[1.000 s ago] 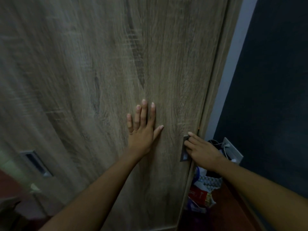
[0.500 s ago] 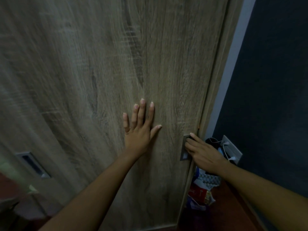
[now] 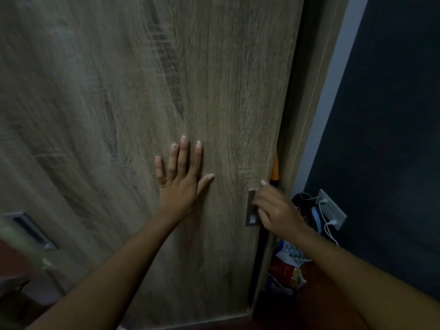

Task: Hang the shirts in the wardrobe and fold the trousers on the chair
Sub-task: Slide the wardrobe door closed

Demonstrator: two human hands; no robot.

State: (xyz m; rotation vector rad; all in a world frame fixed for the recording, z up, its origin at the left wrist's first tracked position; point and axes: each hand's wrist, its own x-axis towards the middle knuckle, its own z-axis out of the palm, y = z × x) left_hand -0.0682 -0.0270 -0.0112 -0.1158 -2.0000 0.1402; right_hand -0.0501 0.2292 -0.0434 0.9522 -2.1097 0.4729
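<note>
Fingers (image 3: 184,151) of left hand (image 3: 179,190) spread flat on wardrobe door (image 3: 142,91), right hand (image 3: 277,210) hooks recessed handle (image 3: 250,219); opening step, so I'd slide toward nine o'clock.

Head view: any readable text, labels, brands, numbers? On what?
None readable.
Wood-grain sliding wardrobe door, its grey metal recessed handle, grey wall socket plate: no markings visible.
Red and gold packet: print too blurred to read.
Blue-and-white patterned bag: pattern only, no legible words.
</note>
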